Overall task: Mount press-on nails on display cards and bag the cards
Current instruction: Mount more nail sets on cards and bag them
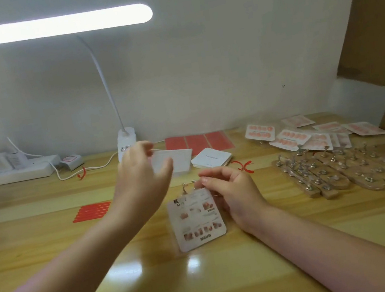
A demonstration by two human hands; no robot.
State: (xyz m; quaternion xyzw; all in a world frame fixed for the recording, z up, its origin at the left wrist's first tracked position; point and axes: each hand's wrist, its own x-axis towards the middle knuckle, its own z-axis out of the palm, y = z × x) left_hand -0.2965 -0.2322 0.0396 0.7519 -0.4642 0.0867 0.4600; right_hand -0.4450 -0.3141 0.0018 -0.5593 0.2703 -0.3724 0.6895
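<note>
Display cards are the centre of this work, and one blank white card (176, 159) is in the air, pinched between thumb and fingers of the left hand (141, 176), just in front of the desk lamp base (126, 141). The right hand (228, 190) rests lower, nearer to the person than the lamp. Its fingers are curled around the top edge of a printed instruction card (197, 220) that seems to be in a clear bag, flat on the wooden table (50, 244).

I think the risk is this: the blank card is held only at one edge, so it may bend or slip if it is pushed into the bag at an angle. The bag can also slide on the glossy table, because only its top is held.

Finished nail cards (291, 136) lie to the right of the lamp, well apart from both hands, and the card stack (211, 156) is just beside the raised card.
</note>
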